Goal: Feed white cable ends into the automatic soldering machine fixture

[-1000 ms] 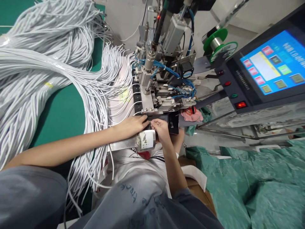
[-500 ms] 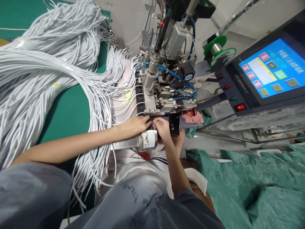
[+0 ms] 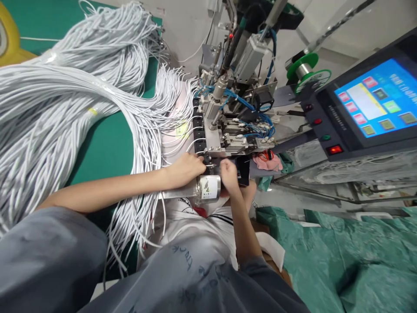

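Note:
My left hand (image 3: 186,170) is closed on a white cable, just below the row of black cable holders (image 3: 200,135) on the machine (image 3: 213,141). The thin end (image 3: 211,165) of that cable sticks out past the fingertips toward the right. A short gap away, my right hand (image 3: 230,174) is curled shut and a little blurred; whatever its fingers pinch, if anything, is too small to make out. Several white cables (image 3: 169,141) run into the black holders. Right below both hands lies a clear container with a white label (image 3: 209,188).
Large bundles of white cables (image 3: 97,87) cover much of the green table (image 3: 100,143) at left. A touchscreen panel (image 3: 374,98) stands at right, near a green wire spool (image 3: 306,69). A pink cloth (image 3: 267,161) lies beside the machine. Green sheeting (image 3: 325,248) fills the lower right.
My right hand has drawn away from my left, off the cable end, which now shows bare between them. My left hand stays by the holders. The whole view has shifted slightly.

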